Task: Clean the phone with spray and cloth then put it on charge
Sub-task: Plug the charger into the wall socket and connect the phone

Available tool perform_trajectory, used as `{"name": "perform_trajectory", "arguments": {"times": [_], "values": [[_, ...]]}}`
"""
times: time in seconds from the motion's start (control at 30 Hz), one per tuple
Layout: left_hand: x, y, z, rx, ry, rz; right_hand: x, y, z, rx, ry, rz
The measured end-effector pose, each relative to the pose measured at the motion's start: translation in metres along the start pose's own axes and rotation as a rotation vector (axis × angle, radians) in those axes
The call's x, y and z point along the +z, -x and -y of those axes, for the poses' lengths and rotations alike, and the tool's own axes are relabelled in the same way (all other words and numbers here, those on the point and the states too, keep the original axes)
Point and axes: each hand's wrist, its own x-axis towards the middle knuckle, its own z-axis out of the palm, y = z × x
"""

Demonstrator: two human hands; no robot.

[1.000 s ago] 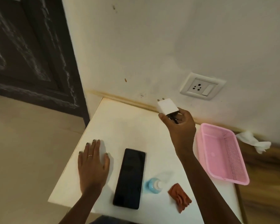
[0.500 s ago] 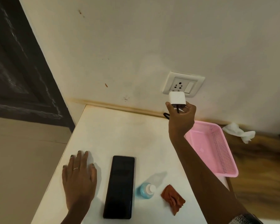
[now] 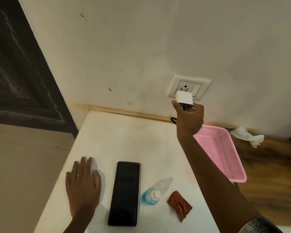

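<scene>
Up at the wall socket (image 3: 188, 88), right hand (image 3: 189, 118) pinches one white charger adapter (image 3: 184, 98); below it lie one phone (image 3: 124, 194), one spray bottle (image 3: 151, 197), one cloth (image 3: 179, 205); left hand (image 3: 82, 187) flat near the table (image 3: 124, 135) edge.

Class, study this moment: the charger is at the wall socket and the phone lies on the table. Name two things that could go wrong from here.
1. The right hand grips the charger near its socket end; fingers could touch the pins.
2. The cable may sweep over the spray bottle beside the phone, toppling it.
</scene>
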Motion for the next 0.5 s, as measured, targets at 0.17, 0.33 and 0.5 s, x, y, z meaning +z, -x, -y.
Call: {"name": "perform_trajectory", "arguments": {"times": [0.17, 0.33, 0.5], "values": [[0.001, 0.001, 0.002, -0.010, -0.001, 0.010, 0.000, -0.007, 0.015, 0.033, 0.048, 0.016], [0.002, 0.000, -0.001, -0.004, 0.000, 0.008, -0.002, -0.010, 0.016, 0.040, 0.104, 0.055], [0.002, 0.001, 0.001, 0.004, -0.011, -0.011, -0.005, -0.015, 0.020, 0.017, 0.153, 0.101]]}}
